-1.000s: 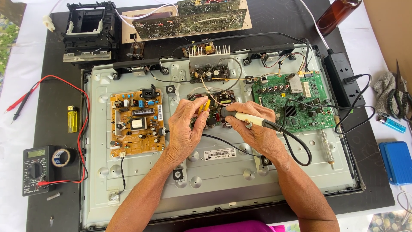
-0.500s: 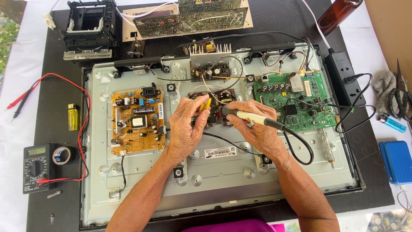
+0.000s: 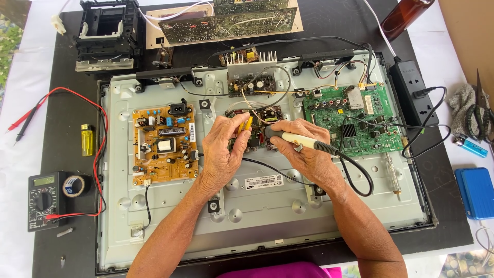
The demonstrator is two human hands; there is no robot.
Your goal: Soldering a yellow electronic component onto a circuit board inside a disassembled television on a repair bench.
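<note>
The right hand [image 3: 309,154] is closed around a soldering iron [image 3: 298,139], its tip over the small board [image 3: 257,131] at the middle of the metal panel [image 3: 170,226]. The left hand [image 3: 224,152] pinches a yellow-handled tool [image 3: 247,123] just beside the tip. I think the tip should touch only one joint (not the wires [image 3: 267,87] above), while both wrists rest on the panel for steadiness.

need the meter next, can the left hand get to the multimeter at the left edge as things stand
Probably yes. The multimeter lies in the open, with only tape and red leads near it. But the left hand now holds a yellow tool.
</note>
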